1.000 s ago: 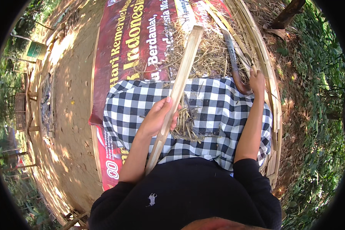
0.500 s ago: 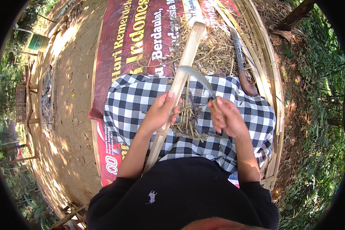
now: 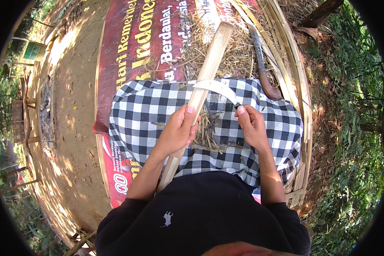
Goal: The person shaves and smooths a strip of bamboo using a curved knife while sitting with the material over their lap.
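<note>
Left hand (image 3: 178, 132) wraps fingers round bamboo slat (image 3: 202, 87), frame centre, slanted across checked cloth (image 3: 149, 111) – steadied for cutting. Right hand (image 3: 251, 126) grips curved knife (image 3: 219, 88), blade tip against slat edge; shavings (image 3: 209, 134) collect on cloth.

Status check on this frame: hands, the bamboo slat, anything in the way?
Left hand grips bamboo slat. Right hand holds curved knife, blade laid across the slat. Shavings piled on checkered cloth; second blade lies clear.
</note>
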A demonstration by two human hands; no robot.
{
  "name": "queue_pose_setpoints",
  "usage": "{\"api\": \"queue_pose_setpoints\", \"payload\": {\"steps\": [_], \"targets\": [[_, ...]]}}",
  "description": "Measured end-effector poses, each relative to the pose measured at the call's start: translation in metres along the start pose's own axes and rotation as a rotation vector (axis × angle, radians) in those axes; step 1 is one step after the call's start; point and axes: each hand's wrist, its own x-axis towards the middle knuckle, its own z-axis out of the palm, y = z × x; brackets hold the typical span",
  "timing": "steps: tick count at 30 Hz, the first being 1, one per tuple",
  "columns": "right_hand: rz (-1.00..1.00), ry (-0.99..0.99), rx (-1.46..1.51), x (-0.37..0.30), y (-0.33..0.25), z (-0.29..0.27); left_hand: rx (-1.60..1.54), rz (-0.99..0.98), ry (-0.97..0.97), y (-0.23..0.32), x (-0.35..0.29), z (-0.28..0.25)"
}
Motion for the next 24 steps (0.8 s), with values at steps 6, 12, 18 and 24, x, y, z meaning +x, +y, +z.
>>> {"api": "queue_pose_setpoints", "payload": {"steps": [6, 12, 18, 24], "targets": [[-0.008, 0.024, 0.067, 0.024, 0.001, -0.005, -0.014, -0.018, 0.020, -0.007, 0.000, 0.000], [-0.045, 0.088, 0.005, 0.035, -0.007, -0.010, -0.062, -0.065, -0.057, -0.017, -0.006, -0.001], [-0.205, 0.485, 0.048, 0.062, -0.047, -0.067, -0.101, -0.175, -0.217, -0.063, -0.039, 0.010], [-0.052, 0.311, -0.077, 0.049, -0.043, -0.059, -0.153, -0.104, 0.065, -0.043, -0.017, -0.037]]}}
